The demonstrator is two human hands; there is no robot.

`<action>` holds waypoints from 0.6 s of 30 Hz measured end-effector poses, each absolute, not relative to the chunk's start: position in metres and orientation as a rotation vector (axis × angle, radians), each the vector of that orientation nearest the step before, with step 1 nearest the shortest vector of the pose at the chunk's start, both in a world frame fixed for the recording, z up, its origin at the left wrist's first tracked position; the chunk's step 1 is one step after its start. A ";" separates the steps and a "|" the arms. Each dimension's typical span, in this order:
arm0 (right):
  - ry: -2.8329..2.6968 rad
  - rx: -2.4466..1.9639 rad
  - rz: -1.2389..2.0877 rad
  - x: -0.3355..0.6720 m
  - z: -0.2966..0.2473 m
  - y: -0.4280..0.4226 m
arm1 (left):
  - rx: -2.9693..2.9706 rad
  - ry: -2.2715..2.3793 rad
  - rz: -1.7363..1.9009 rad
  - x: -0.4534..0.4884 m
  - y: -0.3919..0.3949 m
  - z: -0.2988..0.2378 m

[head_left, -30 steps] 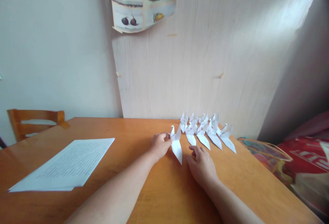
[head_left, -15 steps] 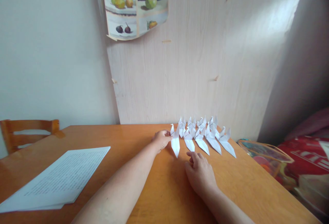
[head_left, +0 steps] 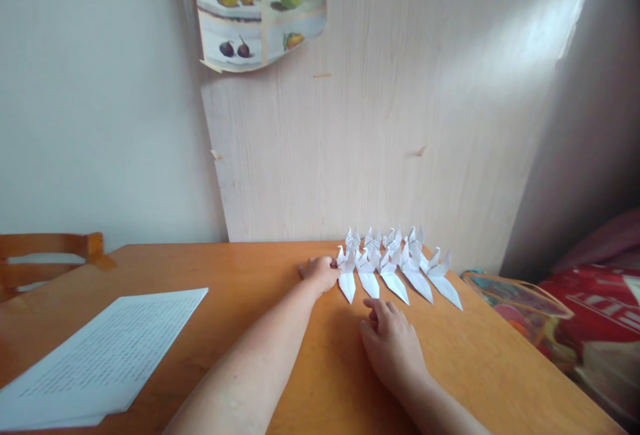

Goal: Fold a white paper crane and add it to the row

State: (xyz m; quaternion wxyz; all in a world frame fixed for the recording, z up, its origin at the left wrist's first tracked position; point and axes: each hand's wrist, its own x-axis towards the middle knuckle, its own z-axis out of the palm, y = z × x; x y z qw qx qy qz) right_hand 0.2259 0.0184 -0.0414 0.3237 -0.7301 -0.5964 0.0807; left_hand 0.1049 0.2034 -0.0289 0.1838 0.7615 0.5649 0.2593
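In the head view, the left forearm reaches forward across the counter (head_left: pixel 330 392), nearly straight, slanting up towards the middle. The left hand (head_left: pixel 321 275) lies low over the wood, its back uppermost and its thumb side turned towards the leftmost origami crane (head_left: pixel 347 286) of the front row. Its fingers are drawn close together at that crane's left edge; whether they pinch the paper or only touch it, I cannot tell. The crane stands on the counter, neck raised, one pointed wing spread towards the person.

The right hand (head_left: pixel 395 343) is palm down just in front of the row, its forearm coming in from the lower right. Its fingers are loosely curled, index foremost, a narrow gap between index and thumb, with nothing seen in them.

Four more front-row cranes (head_left: pixel 417 280) stand to the right, and a back row of cranes (head_left: pixel 393 240) is partly hidden behind. Sheets of text (head_left: pixel 115 348) lie well apart at the left.
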 end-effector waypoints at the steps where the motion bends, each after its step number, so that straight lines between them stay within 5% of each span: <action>1: -1.564 -1.914 0.218 0.226 -0.041 0.018 | 2.150 1.632 0.723 0.105 0.202 -0.029; 18: -1.559 -1.880 0.228 0.230 -0.044 0.020 | 2.272 1.737 0.702 0.104 0.198 -0.034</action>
